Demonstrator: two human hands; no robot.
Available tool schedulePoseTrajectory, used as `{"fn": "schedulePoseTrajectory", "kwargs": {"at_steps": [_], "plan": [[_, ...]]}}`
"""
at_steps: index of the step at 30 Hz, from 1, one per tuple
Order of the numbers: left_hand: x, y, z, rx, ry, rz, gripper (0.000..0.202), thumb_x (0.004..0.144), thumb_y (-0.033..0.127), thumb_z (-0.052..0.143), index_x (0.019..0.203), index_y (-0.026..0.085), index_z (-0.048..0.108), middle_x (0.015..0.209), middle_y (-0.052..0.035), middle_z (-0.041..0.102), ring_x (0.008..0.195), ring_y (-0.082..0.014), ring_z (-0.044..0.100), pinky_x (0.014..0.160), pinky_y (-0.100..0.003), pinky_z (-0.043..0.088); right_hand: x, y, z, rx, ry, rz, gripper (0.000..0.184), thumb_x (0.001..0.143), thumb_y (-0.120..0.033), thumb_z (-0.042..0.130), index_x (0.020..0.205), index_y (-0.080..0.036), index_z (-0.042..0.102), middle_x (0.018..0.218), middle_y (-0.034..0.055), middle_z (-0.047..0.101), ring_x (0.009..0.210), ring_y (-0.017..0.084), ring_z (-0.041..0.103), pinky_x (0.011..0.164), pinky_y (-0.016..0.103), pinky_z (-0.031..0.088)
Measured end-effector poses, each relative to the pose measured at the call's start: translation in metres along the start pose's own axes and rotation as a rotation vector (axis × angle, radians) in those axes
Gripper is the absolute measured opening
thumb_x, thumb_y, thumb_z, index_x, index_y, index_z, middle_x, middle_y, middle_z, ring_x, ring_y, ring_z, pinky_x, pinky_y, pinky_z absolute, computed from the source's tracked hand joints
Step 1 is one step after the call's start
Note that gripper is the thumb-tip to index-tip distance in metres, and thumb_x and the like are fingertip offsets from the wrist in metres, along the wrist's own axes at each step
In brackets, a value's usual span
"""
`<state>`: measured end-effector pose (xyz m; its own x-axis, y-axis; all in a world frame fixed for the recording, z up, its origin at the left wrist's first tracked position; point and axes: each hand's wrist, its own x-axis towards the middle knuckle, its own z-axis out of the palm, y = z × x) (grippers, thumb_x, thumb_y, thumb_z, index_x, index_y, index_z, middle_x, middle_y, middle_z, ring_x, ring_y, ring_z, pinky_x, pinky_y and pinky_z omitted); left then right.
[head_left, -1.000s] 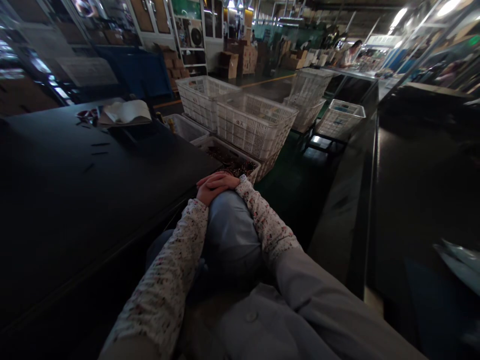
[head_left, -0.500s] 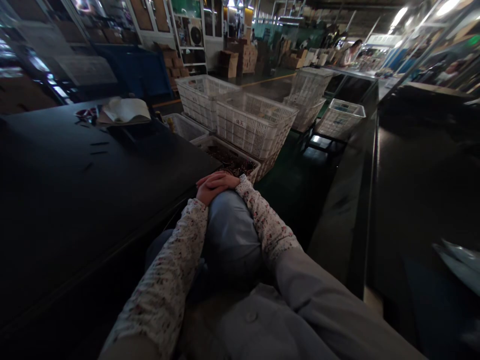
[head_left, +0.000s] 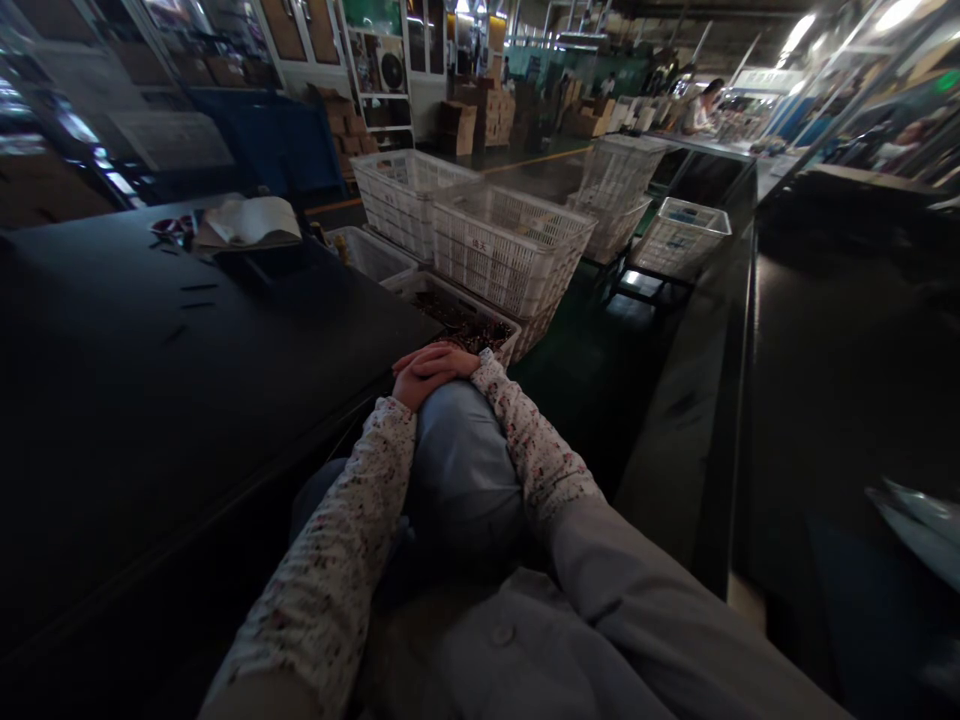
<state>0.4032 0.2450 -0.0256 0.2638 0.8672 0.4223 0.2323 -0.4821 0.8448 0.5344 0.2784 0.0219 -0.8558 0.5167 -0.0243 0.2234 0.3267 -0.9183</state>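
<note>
Grip: no object held. The right hand [head_left: 439, 358] lies with its fingers extended across the left hand [head_left: 415, 388], whose own fingers are hidden beneath. Both rest together on a knee in light blue trousers [head_left: 461, 470], with floral sleeves [head_left: 337, 530] reaching to the wrists.

Left to right:

Black bench [head_left: 150, 400]: carries a folded white paper sheet [head_left: 251, 222], a small red-and-white bundle [head_left: 174, 230] and several dark slivers [head_left: 199, 288].

Low white plastic crate [head_left: 371, 255]: stands at the bench's far corner; contents unclear, a yellowish glint at one edge.

Tall white perforated crate [head_left: 409, 205]: stands behind it; contents not visible.

Shallow white crate [head_left: 457, 312]: lies just beyond the hands, not touched by them, and is filled with small brown and brass-coloured pieces [head_left: 465, 325], too small to identify.

Labelled white perforated crate [head_left: 514, 255]: stands directly behind the shallow one.

Cardboard cartons [head_left: 484, 125]: stacked far back.

Stacked white crates [head_left: 619, 175]: farther right, with a smaller white crate [head_left: 679, 238] on a dark stand.

Co-worker [head_left: 701, 110]: at a distant bench.

Second black bench [head_left: 840, 330]: at far right.
</note>
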Motion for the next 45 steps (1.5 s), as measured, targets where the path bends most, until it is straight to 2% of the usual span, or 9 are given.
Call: {"fn": "schedulePoseTrajectory", "kwargs": {"at_steps": [11, 17, 24, 29, 34, 41, 45], "plan": [[-0.0009, 0.0014, 0.0004, -0.020, 0.008, -0.018, 0.053, 0.069, 0.051, 0.065, 0.108, 0.015, 0.065, 0.124, -0.0103, 0.058, 0.120, -0.0256, 0.052, 0.108, -0.041, 0.037, -0.0019, -0.0069, 0.0005, 0.047, 0.000, 0.027, 0.036, 0.090, -0.007, 0.039, 0.119, 0.003, 0.058, 0.125, 0.0135, 0.050, 0.115, 0.005, 0.051, 0.110, 0.016, 0.035], [-0.0006, 0.0019, -0.0002, -0.011, 0.019, -0.021, 0.054, 0.068, 0.051, 0.066, 0.107, 0.014, 0.066, 0.123, -0.0111, 0.059, 0.119, -0.0258, 0.053, 0.107, -0.041, 0.039, -0.0004, -0.0067, 0.0008, 0.042, -0.007, 0.024, 0.037, 0.089, -0.003, 0.038, 0.119, 0.001, 0.059, 0.128, 0.0121, 0.049, 0.117, 0.005, 0.050, 0.111, 0.016, 0.034], [0.0001, 0.0045, 0.0008, -0.038, 0.021, -0.035, 0.050, 0.066, 0.050, 0.067, 0.103, 0.017, 0.066, 0.122, -0.0089, 0.060, 0.119, -0.0251, 0.053, 0.107, -0.040, 0.038, 0.0006, -0.0003, -0.0008, 0.002, -0.005, -0.007, 0.037, 0.090, -0.009, 0.039, 0.120, -0.001, 0.059, 0.124, 0.0119, 0.052, 0.118, 0.007, 0.050, 0.113, 0.019, 0.033], [-0.0003, 0.0068, 0.0011, -0.038, 0.028, -0.014, 0.052, 0.067, 0.051, 0.066, 0.104, 0.015, 0.066, 0.121, -0.0108, 0.060, 0.117, -0.0258, 0.054, 0.107, -0.041, 0.039, 0.0002, -0.0008, 0.0006, 0.022, 0.003, 0.011, 0.040, 0.090, -0.008, 0.039, 0.125, -0.001, 0.056, 0.124, 0.0126, 0.051, 0.118, 0.007, 0.050, 0.113, 0.020, 0.034], [-0.0002, 0.0062, 0.0009, -0.036, 0.012, -0.018, 0.052, 0.067, 0.051, 0.066, 0.105, 0.015, 0.066, 0.123, -0.0109, 0.059, 0.119, -0.0264, 0.052, 0.107, -0.042, 0.039, 0.0007, 0.0001, -0.0011, 0.017, -0.019, -0.004, 0.038, 0.091, -0.013, 0.040, 0.122, 0.000, 0.058, 0.125, 0.0132, 0.051, 0.119, 0.007, 0.049, 0.113, 0.019, 0.034], [-0.0005, 0.0065, 0.0004, -0.023, 0.008, -0.030, 0.052, 0.067, 0.051, 0.065, 0.105, 0.015, 0.066, 0.123, -0.0100, 0.059, 0.120, -0.0260, 0.052, 0.108, -0.041, 0.038, 0.0001, 0.0009, -0.0005, -0.008, 0.010, 0.037, 0.037, 0.090, -0.010, 0.040, 0.120, 0.000, 0.059, 0.123, 0.0138, 0.051, 0.113, 0.009, 0.054, 0.108, 0.021, 0.039], [-0.0005, 0.0060, 0.0014, -0.035, 0.030, -0.015, 0.054, 0.067, 0.052, 0.065, 0.105, 0.013, 0.066, 0.121, -0.0120, 0.060, 0.118, -0.0267, 0.053, 0.107, -0.042, 0.039, -0.0002, -0.0023, 0.0003, 0.011, -0.003, 0.010, 0.038, 0.090, -0.010, 0.040, 0.121, 0.000, 0.058, 0.122, 0.0125, 0.053, 0.115, 0.008, 0.052, 0.110, 0.020, 0.036]]}}
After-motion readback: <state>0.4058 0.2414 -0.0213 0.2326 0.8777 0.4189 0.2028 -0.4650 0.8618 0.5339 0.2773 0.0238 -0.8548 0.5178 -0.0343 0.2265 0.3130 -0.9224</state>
